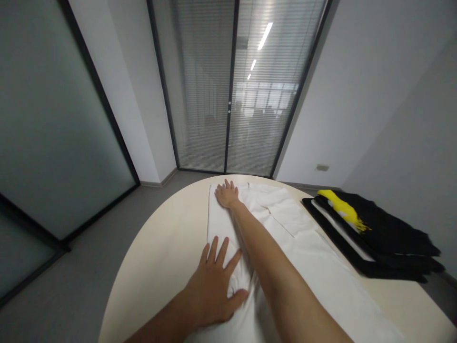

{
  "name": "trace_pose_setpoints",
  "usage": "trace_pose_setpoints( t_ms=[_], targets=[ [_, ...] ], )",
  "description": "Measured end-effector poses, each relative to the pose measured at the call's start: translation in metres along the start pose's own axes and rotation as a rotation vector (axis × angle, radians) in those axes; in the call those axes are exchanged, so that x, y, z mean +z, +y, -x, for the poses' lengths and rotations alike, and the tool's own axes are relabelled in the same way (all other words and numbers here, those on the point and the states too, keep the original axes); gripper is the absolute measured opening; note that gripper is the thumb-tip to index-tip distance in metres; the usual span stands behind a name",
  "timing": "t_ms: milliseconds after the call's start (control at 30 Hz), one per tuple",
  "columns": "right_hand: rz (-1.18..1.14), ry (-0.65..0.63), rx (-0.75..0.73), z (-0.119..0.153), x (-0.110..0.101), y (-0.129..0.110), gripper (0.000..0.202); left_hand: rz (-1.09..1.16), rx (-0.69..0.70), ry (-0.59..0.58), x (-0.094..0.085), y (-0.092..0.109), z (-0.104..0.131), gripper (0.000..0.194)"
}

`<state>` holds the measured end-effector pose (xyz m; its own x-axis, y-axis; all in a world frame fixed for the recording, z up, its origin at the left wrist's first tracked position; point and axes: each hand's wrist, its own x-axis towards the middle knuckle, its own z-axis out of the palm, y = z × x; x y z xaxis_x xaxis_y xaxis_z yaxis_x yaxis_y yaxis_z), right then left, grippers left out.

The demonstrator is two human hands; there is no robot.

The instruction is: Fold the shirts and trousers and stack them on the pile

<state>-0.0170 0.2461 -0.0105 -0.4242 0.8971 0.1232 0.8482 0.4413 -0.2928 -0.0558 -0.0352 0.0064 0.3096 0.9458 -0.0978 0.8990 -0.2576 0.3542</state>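
Note:
A white cloth garment (303,252) lies spread over the table, its left side folded over into a straight edge. My left hand (214,281) rests on the near part of that fold with its fingers spread, and the cloth wrinkles beside the thumb. Farther off, my right hand (227,194) lies flat on the fold's far end, fingers apart. The right forearm crosses the garment and hides part of it. Neither hand grasps anything.
The pale round-edged table (153,267) carries a stack of folded black clothes (389,228) at the right. A yellow fringed cloth (341,207) sits on that stack. Glass panels with blinds (203,95) stand beyond the table.

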Motion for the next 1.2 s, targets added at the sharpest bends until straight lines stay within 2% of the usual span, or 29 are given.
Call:
trace_pose_setpoints(
  t_ms=[100,200,333,467,600,700,800,867,967,1033,1200],
  targets=[
    [0.040,0.076,0.056,0.015,-0.014,0.010,0.049,-0.019,-0.005,-0.019,-0.002,-0.003,-0.003,0.085],
    [0.076,0.064,0.134,0.031,-0.029,0.020,0.046,-0.040,-0.008,-0.004,-0.005,-0.010,-0.011,0.087],
    [0.093,0.000,0.223,0.047,-0.042,0.028,0.047,-0.079,-0.043,-0.076,-0.016,-0.023,-0.028,0.091],
    [0.084,-0.104,0.296,0.056,-0.043,0.035,0.061,-0.124,-0.066,-0.153,-0.030,-0.037,-0.048,0.092],
    [0.047,-0.215,0.234,0.063,-0.038,0.051,0.072,-0.142,-0.075,-0.155,-0.037,-0.052,-0.069,0.093],
    [0.051,-0.217,0.165,0.072,-0.036,0.064,0.066,-0.171,-0.070,-0.129,-0.037,-0.063,-0.085,0.090],
    [0.096,-0.115,0.163,0.085,-0.037,0.070,0.063,-0.191,-0.054,-0.080,-0.034,-0.072,-0.098,0.087],
    [0.106,-0.082,0.243,0.097,-0.040,0.071,0.068,-0.204,-0.034,-0.036,-0.032,-0.076,-0.102,0.085],
    [0.103,-0.137,0.454,0.115,-0.043,0.075,0.079,-0.227,-0.012,0.024,-0.026,-0.077,-0.104,0.082],
    [0.103,-0.171,0.537,0.124,-0.042,0.082,0.083,-0.234,-0.009,0.038,-0.022,-0.076,-0.102,0.083],
    [0.094,-0.147,0.490,0.126,-0.030,0.106,0.083,-0.230,-0.032,0.043,-0.015,-0.071,-0.098,0.087]
  ],
)
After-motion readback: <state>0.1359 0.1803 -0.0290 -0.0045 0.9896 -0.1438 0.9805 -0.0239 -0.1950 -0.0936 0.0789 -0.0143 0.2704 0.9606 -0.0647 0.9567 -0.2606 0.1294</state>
